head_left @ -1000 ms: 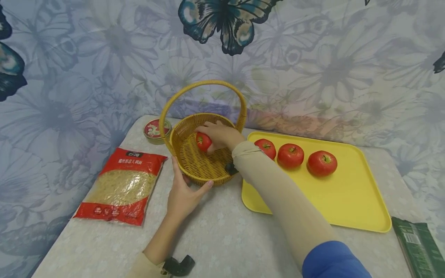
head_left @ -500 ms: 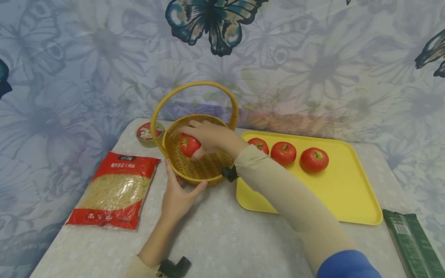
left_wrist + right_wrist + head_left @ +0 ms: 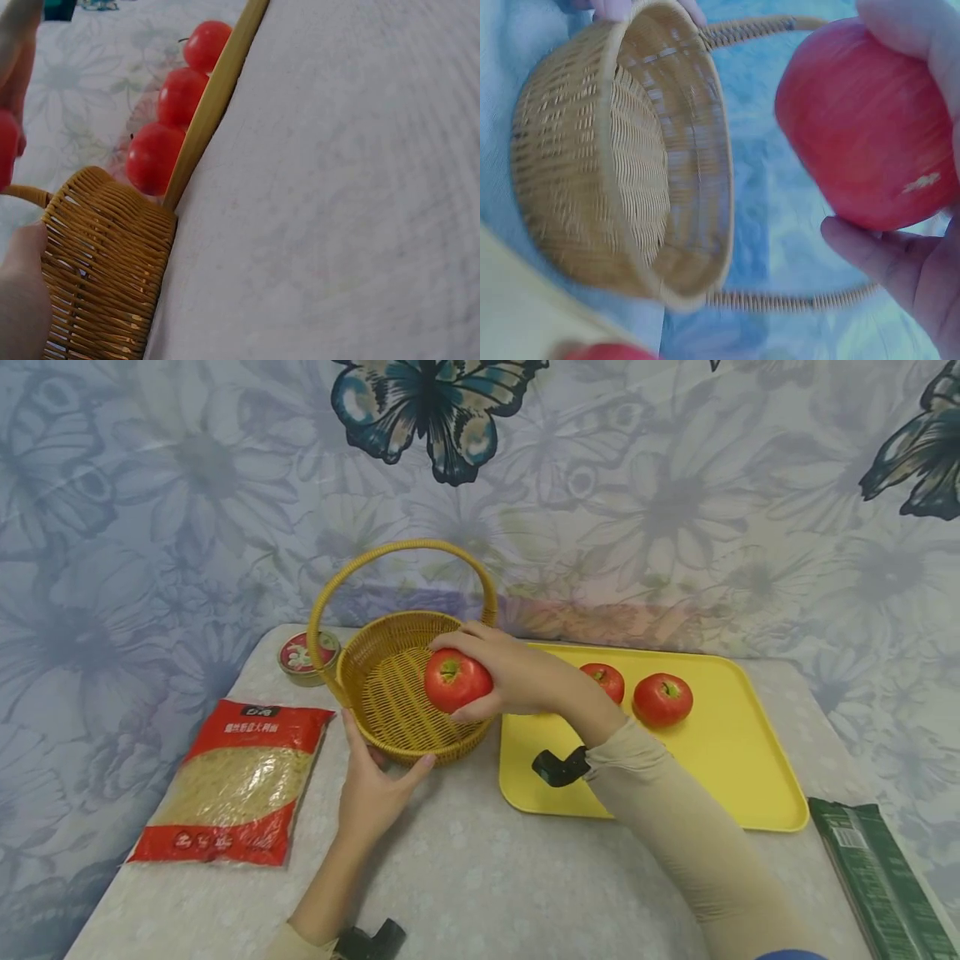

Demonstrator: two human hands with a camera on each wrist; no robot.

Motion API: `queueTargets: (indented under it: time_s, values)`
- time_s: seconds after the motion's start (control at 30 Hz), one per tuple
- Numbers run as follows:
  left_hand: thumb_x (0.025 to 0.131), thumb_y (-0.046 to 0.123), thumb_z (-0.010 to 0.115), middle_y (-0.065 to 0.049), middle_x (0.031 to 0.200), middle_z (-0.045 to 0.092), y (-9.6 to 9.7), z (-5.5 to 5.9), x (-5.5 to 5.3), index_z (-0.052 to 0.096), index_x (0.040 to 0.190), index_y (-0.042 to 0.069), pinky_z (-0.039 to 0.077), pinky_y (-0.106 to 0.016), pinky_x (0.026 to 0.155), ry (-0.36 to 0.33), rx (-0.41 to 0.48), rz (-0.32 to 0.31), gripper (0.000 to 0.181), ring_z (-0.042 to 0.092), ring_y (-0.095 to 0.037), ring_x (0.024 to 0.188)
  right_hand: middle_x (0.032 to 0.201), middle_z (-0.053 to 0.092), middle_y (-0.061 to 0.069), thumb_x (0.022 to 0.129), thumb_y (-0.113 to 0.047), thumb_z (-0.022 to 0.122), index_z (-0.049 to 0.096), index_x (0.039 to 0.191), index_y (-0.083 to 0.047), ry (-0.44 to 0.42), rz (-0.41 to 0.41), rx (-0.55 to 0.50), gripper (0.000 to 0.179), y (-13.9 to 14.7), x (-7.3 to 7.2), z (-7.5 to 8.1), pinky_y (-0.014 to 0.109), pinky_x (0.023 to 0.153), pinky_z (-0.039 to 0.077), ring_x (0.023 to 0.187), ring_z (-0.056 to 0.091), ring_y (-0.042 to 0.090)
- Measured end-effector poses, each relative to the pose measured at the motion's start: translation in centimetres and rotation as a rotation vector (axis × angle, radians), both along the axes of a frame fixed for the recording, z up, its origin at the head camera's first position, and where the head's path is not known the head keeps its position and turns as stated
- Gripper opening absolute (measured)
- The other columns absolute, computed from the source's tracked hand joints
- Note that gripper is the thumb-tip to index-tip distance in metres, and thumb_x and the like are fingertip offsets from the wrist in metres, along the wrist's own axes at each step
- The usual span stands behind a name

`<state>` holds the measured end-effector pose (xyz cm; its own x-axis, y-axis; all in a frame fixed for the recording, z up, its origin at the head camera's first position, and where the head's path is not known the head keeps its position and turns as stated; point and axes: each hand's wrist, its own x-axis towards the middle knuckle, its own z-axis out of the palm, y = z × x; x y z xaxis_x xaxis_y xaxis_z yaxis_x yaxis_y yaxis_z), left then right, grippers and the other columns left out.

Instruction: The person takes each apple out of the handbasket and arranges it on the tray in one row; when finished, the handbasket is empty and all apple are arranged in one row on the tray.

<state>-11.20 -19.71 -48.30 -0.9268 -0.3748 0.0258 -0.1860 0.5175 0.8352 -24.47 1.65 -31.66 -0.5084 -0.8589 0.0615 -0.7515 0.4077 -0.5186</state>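
A yellow wicker basket (image 3: pixel 390 718) with a tall handle stands at the back of the table, nothing lying in it. My left hand (image 3: pixel 371 793) holds its front left side, fingers and thumb spread round the wall by the rim. Above the basket's right side, my right hand (image 3: pixel 517 672) grips a red apple (image 3: pixel 453 681) between thumb and fingers. Two more apples, a middle one (image 3: pixel 602 681) and a right one (image 3: pixel 662 700), show on the yellow tray (image 3: pixel 735 777). In the left wrist view, a third apple (image 3: pixel 154 159) is also there; in the head view my right hand hides it.
Left of the basket lies a red bag of pasta (image 3: pixel 228 785), with a round tin (image 3: pixel 300 660) behind it. A green packet (image 3: pixel 877 860) lies by the tray's right corner. A patterned cloth wall (image 3: pixel 637 527) rises behind the table.
My right hand has lifted the apple up from inside the basket and brought it right, over the rim. The left hand keeps its place on the basket. The head view has swung slightly right.
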Motion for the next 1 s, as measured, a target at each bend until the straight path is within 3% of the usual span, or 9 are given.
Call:
queueTargets:
  time_s: [0.2, 0.47, 0.53, 0.73, 0.8, 0.9, 0.97, 1.0]
  values:
    - [0.073, 0.07, 0.074, -0.014, 0.162, 0.027, 0.2, 0.0, 0.1, -0.03, 0.149, 0.044, 0.046, -0.053, 0.09, -0.003, -0.018, 0.006, 0.131, 0.049, -0.032, 0.127, 0.135, 0.045, -0.003, 0.076, -0.041, 0.085, 0.045, 0.141, -0.03, -0.009, -0.155, -0.142, 0.077, 6.2, 0.5, -0.6, 0.043, 0.094, 0.053, 0.119, 0.052, 0.016]
    - [0.075, 0.066, 0.076, -0.01, 0.166, 0.014, 0.2, 0.1, 0.1, -0.03, 0.148, 0.045, 0.042, -0.059, 0.103, 0.023, 0.008, -0.013, 0.13, 0.04, -0.037, 0.141, 0.138, 0.045, 0.004, 0.079, -0.022, 0.085, 0.042, 0.143, -0.023, -0.078, -0.4, -0.309, 0.077, 15.5, 0.2, -2.3, 0.051, 0.094, 0.049, 0.118, 0.051, 0.023]
    - [0.075, 0.065, 0.076, -0.009, 0.167, 0.013, 0.2, 0.1, 0.0, -0.03, 0.148, 0.046, 0.041, -0.059, 0.103, 0.027, 0.012, -0.014, 0.13, 0.04, -0.036, 0.141, 0.138, 0.046, 0.005, 0.081, -0.019, 0.083, 0.041, 0.144, -0.022, -0.064, -0.474, -0.32, 0.076, 17.8, 0.1, -2.7, 0.047, 0.093, 0.05, 0.119, 0.051, 0.025]
    - [0.076, 0.063, 0.076, -0.009, 0.167, 0.012, 0.3, 0.0, -0.1, -0.03, 0.148, 0.046, 0.039, -0.058, 0.106, 0.03, 0.018, -0.013, 0.129, 0.038, -0.037, 0.142, 0.145, 0.04, 0.01, 0.085, -0.024, 0.08, 0.032, 0.152, -0.02, -0.047, -0.702, -0.264, 0.082, 24.6, -0.2, -4.3, 0.012, 0.084, 0.043, 0.123, 0.046, 0.031]
    - [0.076, 0.062, 0.076, -0.011, 0.166, 0.015, 0.3, 0.1, -0.1, -0.03, 0.148, 0.045, 0.041, -0.057, 0.103, 0.029, 0.013, -0.012, 0.129, 0.041, -0.036, 0.139, 0.148, 0.037, 0.013, 0.086, -0.028, 0.079, 0.028, 0.155, -0.021, -0.053, -0.758, -0.236, 0.086, 26.6, -0.4, -5.1, 0.017, 0.087, 0.046, 0.125, 0.044, 0.035]
    - [0.076, 0.062, 0.077, -0.013, 0.163, 0.023, 0.3, 0.1, -0.1, -0.029, 0.149, 0.045, 0.043, -0.052, 0.097, 0.035, 0.009, -0.01, 0.129, 0.046, -0.032, 0.13, 0.151, 0.034, 0.019, 0.087, -0.032, 0.077, 0.024, 0.157, -0.018, -0.051, -0.815, -0.203, 0.089, 29.0, -0.8, -6.4, 0.041, 0.095, 0.05, 0.128, 0.041, 0.04]
    - [0.076, 0.062, 0.077, -0.014, 0.157, 0.032, 0.4, 0.0, -0.2, -0.029, 0.149, 0.045, 0.043, -0.045, 0.09, 0.038, 0.001, -0.009, 0.13, 0.048, -0.028, 0.12, 0.152, 0.032, 0.022, 0.088, -0.034, 0.075, 0.021, 0.158, -0.016, -0.057, -0.845, -0.19, 0.09, 30.3, -1.1, -7.3, 0.06, 0.098, 0.045, 0.129, 0.039, 0.043]
    - [0.076, 0.062, 0.077, -0.014, 0.153, 0.036, 0.4, 0.0, -0.2, -0.029, 0.149, 0.044, 0.042, -0.043, 0.087, 0.04, -0.001, -0.008, 0.13, 0.048, -0.027, 0.116, 0.152, 0.031, 0.023, 0.089, -0.036, 0.075, 0.02, 0.158, -0.015, -0.063, -0.858, -0.186, 0.09, 30.8, -1.3, -7.8, 0.063, 0.099, 0.043, 0.129, 0.039, 0.044]
